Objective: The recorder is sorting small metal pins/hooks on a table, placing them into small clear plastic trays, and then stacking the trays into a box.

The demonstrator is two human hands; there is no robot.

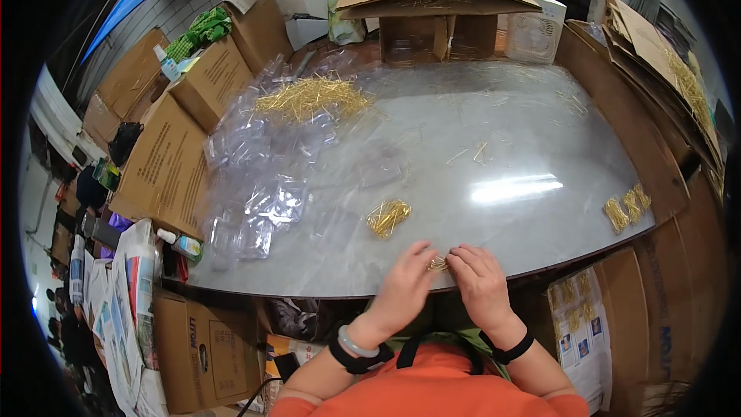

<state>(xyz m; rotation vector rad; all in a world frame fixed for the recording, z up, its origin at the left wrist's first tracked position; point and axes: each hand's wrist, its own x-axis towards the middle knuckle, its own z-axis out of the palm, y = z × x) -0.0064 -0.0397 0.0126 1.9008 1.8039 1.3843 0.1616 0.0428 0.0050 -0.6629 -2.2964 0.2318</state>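
At the table's near edge, my left hand [411, 282] and my right hand [480, 278] face each other, fingers closed in on a small bunch of gold wire pins [438, 264]. Only a bit of the bunch shows between the fingertips. Just beyond my left hand lies a loose bundle of gold pins [388, 218]. Clear plastic boxes [258, 235] spread over the table's left side. Behind them rises a big heap of gold pins [312, 99].
Several tied-looking gold bundles [627, 207] sit at the table's right edge. Cardboard boxes [166, 162] line the left. At the back stands a carton [440, 0] topped with gold pins, near a white fan [534, 29]. Stray pins [480, 153] dot the grey tabletop [432, 123].
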